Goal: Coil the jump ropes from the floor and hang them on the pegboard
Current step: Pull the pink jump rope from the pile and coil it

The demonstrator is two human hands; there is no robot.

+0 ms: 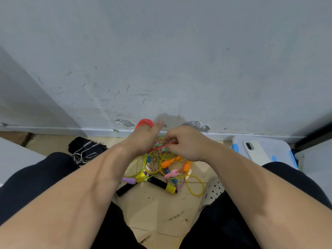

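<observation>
A translucent plastic storage box with blue clips [277, 144] sits at the right with a white smartphone [256, 152] on its lid; what is inside cannot be made out. The left hand [143, 139] grips a coiled red jump rope [144, 123], and the right hand [186, 144] pinches its loose strand. Below them on the floor lies a tangled pile of coloured jump ropes [161, 168]. At the left, bent metal wire hooks [86, 152] lie on what looks like black cloth.

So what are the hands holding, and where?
The red jump rope: its coils loop round the left hand; the right hand pinches its loose cord.
</observation>
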